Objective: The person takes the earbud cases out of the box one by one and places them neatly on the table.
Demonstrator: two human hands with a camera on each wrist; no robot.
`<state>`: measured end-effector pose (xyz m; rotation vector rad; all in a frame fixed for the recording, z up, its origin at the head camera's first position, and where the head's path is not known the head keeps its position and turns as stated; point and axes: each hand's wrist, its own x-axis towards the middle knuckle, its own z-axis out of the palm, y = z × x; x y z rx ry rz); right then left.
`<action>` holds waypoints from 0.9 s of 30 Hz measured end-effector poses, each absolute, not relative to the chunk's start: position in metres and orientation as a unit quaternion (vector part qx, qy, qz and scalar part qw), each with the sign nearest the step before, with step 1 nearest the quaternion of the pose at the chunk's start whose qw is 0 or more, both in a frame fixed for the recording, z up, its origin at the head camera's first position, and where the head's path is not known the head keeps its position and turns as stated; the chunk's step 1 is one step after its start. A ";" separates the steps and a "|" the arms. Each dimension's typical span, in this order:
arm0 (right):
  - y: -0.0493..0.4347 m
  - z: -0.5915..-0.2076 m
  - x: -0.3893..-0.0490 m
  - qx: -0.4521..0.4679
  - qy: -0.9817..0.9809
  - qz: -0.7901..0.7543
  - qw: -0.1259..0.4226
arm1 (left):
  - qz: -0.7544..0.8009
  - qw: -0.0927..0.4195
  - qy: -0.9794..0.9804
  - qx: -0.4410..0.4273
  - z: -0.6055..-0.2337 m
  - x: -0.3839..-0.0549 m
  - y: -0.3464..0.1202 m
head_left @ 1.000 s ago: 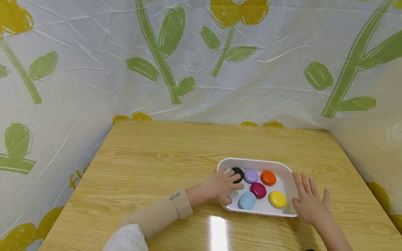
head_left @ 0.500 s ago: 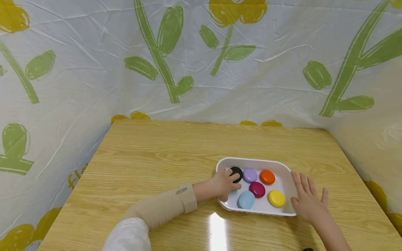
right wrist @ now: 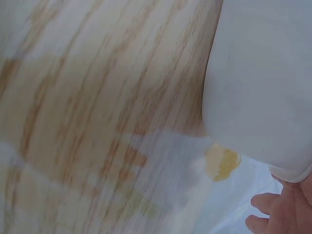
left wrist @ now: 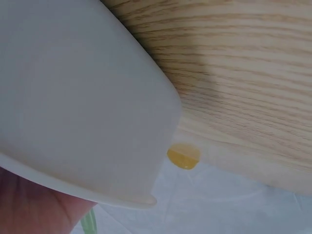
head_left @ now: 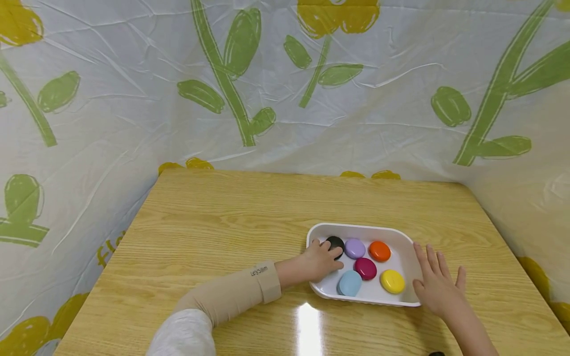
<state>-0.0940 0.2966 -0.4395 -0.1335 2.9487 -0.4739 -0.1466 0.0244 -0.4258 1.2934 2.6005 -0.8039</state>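
Note:
A white plastic tray (head_left: 365,299) sits on the table with several glossy round pieces inside. My left hand (head_left: 318,262) reaches over its left wall, bent fingers over the near edge of a black round piece (head_left: 335,242); the thumb is hidden. Close by lie a lilac piece (head_left: 355,248), a magenta one (head_left: 365,268) and a light blue one (head_left: 349,283). Farther right are an orange piece (head_left: 380,251) and a yellow piece (head_left: 393,281). My right hand (head_left: 438,287) rests along the right wall, fingers extended, thumb at the rim. Both wrist views show the tray's outer wall (left wrist: 87,97).
The wooden table (head_left: 213,217) stretches left of and behind the tray. Behind it hangs a white sheet (head_left: 356,123) printed with flowers and leaves. A small dark object (head_left: 437,353) shows at the bottom edge near my right forearm.
My left hand has shifted slightly, its fingers bending more over the black piece and its thumb slipping out of sight. The right hand, tray and pieces stay in place.

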 end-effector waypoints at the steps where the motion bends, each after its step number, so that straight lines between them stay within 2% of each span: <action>1: 0.297 -0.439 -0.094 -0.044 0.984 -0.158 0.076 | -0.259 0.061 0.863 0.429 -0.426 -0.147 0.024; 15: 0.297 -0.439 -0.094 -0.047 0.984 -0.154 0.073 | -0.218 0.049 0.862 0.455 -0.430 -0.149 0.023; 19: 0.297 -0.439 -0.094 -0.046 0.984 -0.155 0.072 | -0.188 0.025 0.873 0.450 -0.431 -0.155 0.022; 27: 0.297 -0.441 -0.094 -0.045 0.984 -0.157 0.068 | -0.120 -0.062 0.898 0.419 -0.416 -0.173 0.007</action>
